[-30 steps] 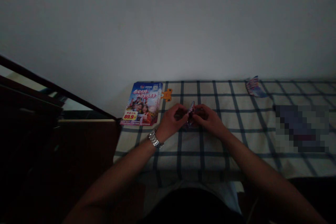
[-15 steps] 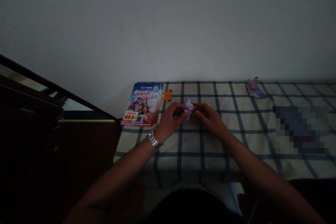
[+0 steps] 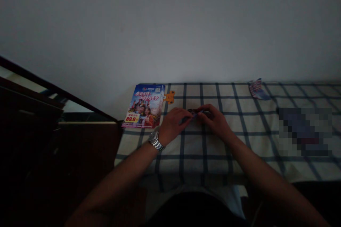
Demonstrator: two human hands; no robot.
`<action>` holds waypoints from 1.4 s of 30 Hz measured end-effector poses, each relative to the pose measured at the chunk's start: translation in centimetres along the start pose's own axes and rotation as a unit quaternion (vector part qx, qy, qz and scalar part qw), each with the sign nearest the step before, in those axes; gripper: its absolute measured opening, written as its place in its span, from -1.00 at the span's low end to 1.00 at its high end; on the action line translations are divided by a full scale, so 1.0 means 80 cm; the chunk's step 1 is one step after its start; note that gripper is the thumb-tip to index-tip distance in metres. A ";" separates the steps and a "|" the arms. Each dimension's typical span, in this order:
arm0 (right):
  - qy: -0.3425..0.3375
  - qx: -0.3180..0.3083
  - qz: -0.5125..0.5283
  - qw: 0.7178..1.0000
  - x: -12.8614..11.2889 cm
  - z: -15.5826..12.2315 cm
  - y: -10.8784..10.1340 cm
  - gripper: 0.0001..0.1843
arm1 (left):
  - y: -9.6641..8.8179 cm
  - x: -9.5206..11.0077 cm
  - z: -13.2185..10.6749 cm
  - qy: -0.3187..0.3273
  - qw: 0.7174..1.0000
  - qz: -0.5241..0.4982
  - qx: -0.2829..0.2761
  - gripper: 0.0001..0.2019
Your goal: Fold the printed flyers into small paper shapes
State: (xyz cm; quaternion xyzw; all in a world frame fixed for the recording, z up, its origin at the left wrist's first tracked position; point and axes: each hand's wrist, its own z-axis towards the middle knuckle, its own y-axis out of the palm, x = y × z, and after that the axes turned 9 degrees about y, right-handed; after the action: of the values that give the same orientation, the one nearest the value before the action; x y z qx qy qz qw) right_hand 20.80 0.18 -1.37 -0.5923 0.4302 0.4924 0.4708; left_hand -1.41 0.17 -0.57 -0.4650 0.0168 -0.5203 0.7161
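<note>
Between my two hands is a small piece of folded printed paper [image 3: 195,113], seen nearly edge-on and partly hidden by fingers. My left hand [image 3: 174,124], with a metal-band watch [image 3: 156,141] on its wrist, pinches the paper's left side. On the right side, my right hand [image 3: 215,120] pinches it between thumb and fingers. Just left of my hands lies a stack of printed flyers [image 3: 145,106], blue at the top. A small orange bear-shaped piece [image 3: 169,97] rests against the stack's right edge.
A checked cloth [image 3: 173,165] covers the table, which stands against a plain wall [image 3: 186,25]. Another folded blue-and-pink paper [image 3: 258,89] lies at the back right. Nearer on the right is a pixelated dark object [image 3: 303,127]. A dark rail [image 3: 58,90] slants down at the left.
The paper has turned from standing upright, its printed face showing, to lying nearly edge-on. My fingers have shifted around it, and both hands still hold it.
</note>
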 end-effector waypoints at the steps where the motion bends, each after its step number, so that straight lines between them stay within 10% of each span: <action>1: 0.004 0.003 0.002 1.000 0.000 0.000 0.000 -0.67 | 0.000 0.000 0.000 0.001 1.000 0.001 -0.002 -0.91; 10: 0.021 -0.011 0.030 0.999 0.000 0.000 -0.001 -0.66 | -0.014 0.004 0.006 -0.038 0.996 -0.032 0.070 -0.89; 25: -0.016 0.002 -0.099 0.995 -0.003 -0.003 -0.008 -0.70 | -0.014 -0.002 0.003 -0.071 0.995 -0.047 -0.047 -0.86; 33: -0.193 0.012 -0.271 0.943 -0.008 -0.004 -0.007 -0.87 | -0.012 -0.002 0.003 -0.059 0.994 -0.044 -0.077 -0.86; 42: -0.199 -0.017 -0.325 0.924 0.001 -0.003 -0.007 -0.79 | -0.010 -0.005 0.002 -0.045 0.995 -0.040 -0.084 -0.86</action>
State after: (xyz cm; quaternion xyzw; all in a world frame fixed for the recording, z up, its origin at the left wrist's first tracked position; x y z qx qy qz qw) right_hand 21.37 0.05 -1.35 -0.5975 0.1033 0.4267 0.6710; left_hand -2.08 0.52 -0.15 -0.5466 0.0093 -0.5234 0.6536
